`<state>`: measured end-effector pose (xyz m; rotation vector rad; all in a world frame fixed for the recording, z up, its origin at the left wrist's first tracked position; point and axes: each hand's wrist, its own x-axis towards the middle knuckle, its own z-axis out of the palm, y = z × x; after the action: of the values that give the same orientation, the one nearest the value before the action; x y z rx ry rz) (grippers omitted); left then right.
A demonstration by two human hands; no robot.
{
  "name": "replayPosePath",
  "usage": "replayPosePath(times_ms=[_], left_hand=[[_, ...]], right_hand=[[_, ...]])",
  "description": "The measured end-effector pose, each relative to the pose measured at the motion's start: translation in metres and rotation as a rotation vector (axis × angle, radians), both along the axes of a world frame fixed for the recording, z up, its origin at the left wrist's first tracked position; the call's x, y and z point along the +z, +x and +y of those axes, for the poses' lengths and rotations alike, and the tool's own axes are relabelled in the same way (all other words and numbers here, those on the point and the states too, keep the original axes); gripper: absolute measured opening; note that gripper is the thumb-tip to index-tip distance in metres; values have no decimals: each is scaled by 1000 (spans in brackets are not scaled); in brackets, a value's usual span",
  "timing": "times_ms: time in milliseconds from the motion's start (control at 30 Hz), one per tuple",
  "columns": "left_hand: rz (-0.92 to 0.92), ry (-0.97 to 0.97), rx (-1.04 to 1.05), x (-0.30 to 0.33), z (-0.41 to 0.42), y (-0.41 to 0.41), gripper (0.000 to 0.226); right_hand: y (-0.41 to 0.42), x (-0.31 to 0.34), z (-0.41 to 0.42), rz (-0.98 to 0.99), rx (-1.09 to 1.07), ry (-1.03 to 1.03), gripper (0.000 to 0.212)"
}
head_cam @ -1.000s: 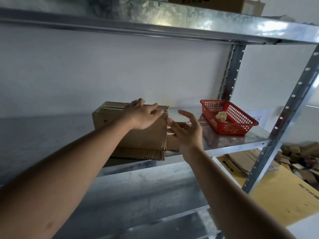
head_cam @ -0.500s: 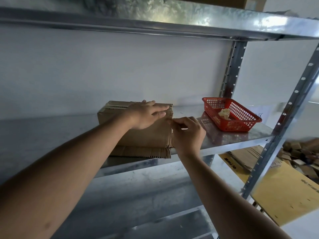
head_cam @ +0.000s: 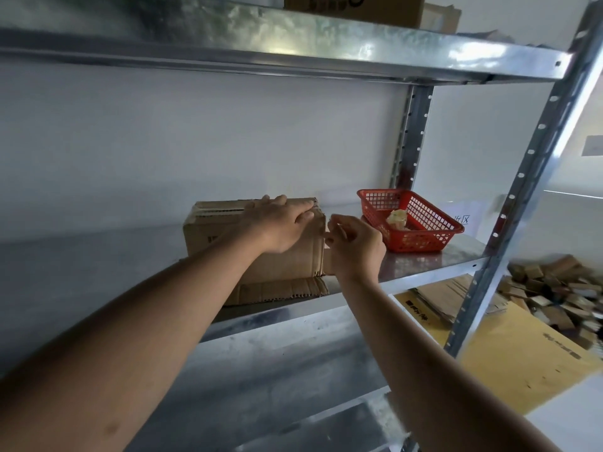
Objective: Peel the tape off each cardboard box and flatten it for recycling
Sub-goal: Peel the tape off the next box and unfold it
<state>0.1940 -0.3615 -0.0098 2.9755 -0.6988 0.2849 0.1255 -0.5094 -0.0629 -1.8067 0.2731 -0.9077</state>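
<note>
A brown cardboard box [head_cam: 215, 236] stands on the metal shelf [head_cam: 424, 262], on top of a flattened piece of cardboard [head_cam: 280, 290]. My left hand [head_cam: 280, 223] lies over the box's top right corner with fingers fairly straight, pressing on it. My right hand [head_cam: 355, 243] is at the box's right edge, with thumb and fingers curled as if pinching something thin there; the tape itself is too small to make out.
A red plastic basket [head_cam: 424, 236] holding a crumpled wad stands on the shelf right of the box. Upright posts [head_cam: 509, 203] frame the right side. Flattened cardboard [head_cam: 456, 295] and a pile of small boxes [head_cam: 554, 288] lie on the floor beyond. Another box [head_cam: 352, 8] sits on the upper shelf.
My right hand went from open beside the box to a pinching curl at its right edge. My left hand slid slightly right along the box top.
</note>
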Motion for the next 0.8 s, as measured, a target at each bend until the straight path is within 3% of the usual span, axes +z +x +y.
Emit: replayPosePath(times_ms=[567,667,800], left_hand=[[32,-47,165,-3,-129,40,57],[25,-42,208,-3,-144,42,57],[-2,-30,238,-3,-158,39,54]], right_hand=[[56,4,-168,9,33,-191,9],[67,2,-189,86,22,-291,12],[75,-2,-203,191,107,-381,32]])
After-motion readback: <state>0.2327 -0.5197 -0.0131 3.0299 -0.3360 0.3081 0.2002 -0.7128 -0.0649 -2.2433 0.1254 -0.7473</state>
